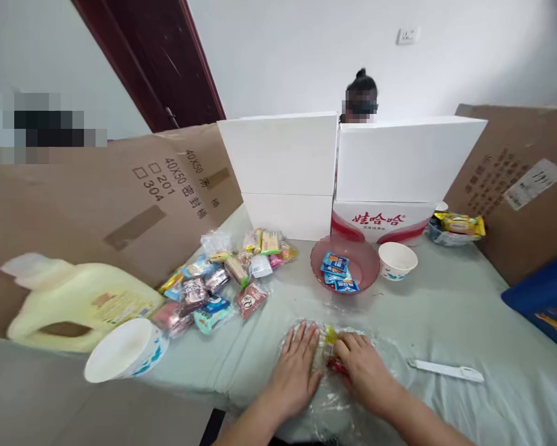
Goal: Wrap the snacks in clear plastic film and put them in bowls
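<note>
My left hand [297, 365] lies flat, fingers stretched out, on a sheet of clear crinkled plastic [329, 406], which looks like bubble wrap. Beside it, my right hand [364, 371] has its fingers curled over a small yellow and red packet [329, 342]; what the packet contains cannot be made out. The packet sits on the plastic between both hands. Just beyond them, a pink see-through bowl [368, 266] holds several blue sachets [336, 265]. To the right of my right hand lies a white box cutter [448, 370].
A pile of wrapped snacks [215, 279] spreads at left, near a yellow jug [87, 297] and a tipped paper bowl [120, 352]. Another paper bowl [398, 261] stands by the pink one. White boxes [287, 158] and cardboard [176, 192] wall the back. A blue container [550, 303] is at right.
</note>
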`<move>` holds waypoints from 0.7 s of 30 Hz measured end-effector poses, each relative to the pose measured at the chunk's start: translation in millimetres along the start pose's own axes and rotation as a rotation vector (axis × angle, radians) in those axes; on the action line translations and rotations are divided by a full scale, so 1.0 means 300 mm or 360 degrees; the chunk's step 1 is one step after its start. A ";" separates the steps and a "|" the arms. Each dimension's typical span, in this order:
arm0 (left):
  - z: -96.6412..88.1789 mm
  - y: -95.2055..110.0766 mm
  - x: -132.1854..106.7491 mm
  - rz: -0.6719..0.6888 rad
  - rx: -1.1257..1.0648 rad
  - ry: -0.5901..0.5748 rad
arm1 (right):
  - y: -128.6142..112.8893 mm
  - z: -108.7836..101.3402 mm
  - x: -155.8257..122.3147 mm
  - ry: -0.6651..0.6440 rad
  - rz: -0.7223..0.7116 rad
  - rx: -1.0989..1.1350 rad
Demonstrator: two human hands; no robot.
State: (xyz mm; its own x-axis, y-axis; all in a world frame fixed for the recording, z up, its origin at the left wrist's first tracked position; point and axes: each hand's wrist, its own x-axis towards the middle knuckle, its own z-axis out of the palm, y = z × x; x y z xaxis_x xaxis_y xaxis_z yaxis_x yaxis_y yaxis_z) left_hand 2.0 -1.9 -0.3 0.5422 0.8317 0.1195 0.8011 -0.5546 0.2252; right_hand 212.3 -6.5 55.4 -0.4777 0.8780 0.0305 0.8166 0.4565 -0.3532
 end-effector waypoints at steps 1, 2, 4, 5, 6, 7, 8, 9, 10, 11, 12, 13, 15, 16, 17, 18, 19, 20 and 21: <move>-0.001 0.002 0.000 -0.0003 -0.0003 -0.0008 | 0.017 -0.024 -0.002 0.0056 0.0018 0.0030; -0.004 0.004 0.000 -0.0006 -0.0002 -0.0025 | 0.035 -0.056 0.002 0.0153 0.0027 0.0093; -0.012 0.005 0.001 -0.0009 0.0001 -0.0056 | 0.076 -0.140 0.039 0.0438 -0.0004 0.0223; -0.015 0.005 0.001 -0.0010 -0.0001 -0.0064 | 0.098 -0.188 0.073 0.0579 -0.0018 0.0247; -0.018 0.004 0.001 -0.0009 -0.0006 -0.0066 | 0.120 -0.236 0.115 0.0681 0.0004 0.0215; -0.020 0.003 0.001 -0.0010 -0.0013 -0.0062 | 0.143 -0.282 0.163 0.0716 0.0077 0.0129; -0.021 0.002 0.001 -0.0012 -0.0020 -0.0056 | 0.165 -0.322 0.215 0.0625 0.0226 -0.0012; -0.020 0.000 0.001 -0.0013 -0.0024 -0.0047 | 0.186 -0.354 0.266 0.0463 0.0397 -0.0156; -0.018 -0.001 0.000 -0.0015 -0.0027 -0.0039 | 0.204 -0.376 0.312 0.0395 0.0460 -0.0198; -0.016 -0.002 -0.001 -0.0017 -0.0028 -0.0034 | 0.219 -0.388 0.352 0.0313 0.0506 -0.0246; -0.013 -0.003 -0.002 -0.0018 -0.0030 -0.0035 | 0.230 -0.391 0.383 0.0240 0.0521 -0.0271; -0.011 -0.004 -0.003 -0.0020 -0.0032 -0.0038 | 0.237 -0.385 0.407 0.0172 0.0512 -0.0281; -0.008 -0.005 -0.005 -0.0024 -0.0038 -0.0051 | 0.240 -0.356 0.439 -0.0017 0.0512 -0.0298; -0.007 -0.005 -0.005 -0.0025 -0.0040 -0.0054 | 0.239 -0.338 0.450 -0.0122 0.0523 -0.0297; -0.006 -0.006 -0.005 -0.0024 -0.0041 -0.0053 | 0.236 -0.318 0.461 -0.0220 0.0543 -0.0290; -0.006 -0.007 -0.005 -0.0022 -0.0040 -0.0046 | 0.233 -0.300 0.472 -0.0302 0.0565 -0.0278; -0.005 -0.007 -0.005 -0.0020 -0.0038 -0.0039 | 0.230 -0.283 0.485 -0.0362 0.0580 -0.0260; -0.004 -0.008 -0.006 -0.0017 -0.0034 -0.0032 | 0.229 -0.269 0.499 -0.0394 0.0584 -0.0235; -0.004 -0.009 -0.006 -0.0015 -0.0029 -0.0025 | 0.228 -0.258 0.512 -0.0388 0.0572 -0.0205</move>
State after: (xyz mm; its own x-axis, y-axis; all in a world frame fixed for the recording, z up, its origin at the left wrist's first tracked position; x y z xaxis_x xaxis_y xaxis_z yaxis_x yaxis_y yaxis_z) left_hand -1.3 -1.9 0.0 0.5386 0.8363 0.1024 0.8014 -0.5461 0.2440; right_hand 219.9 170.7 108.3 -0.2062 0.9316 -0.2992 0.9709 0.1567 -0.1811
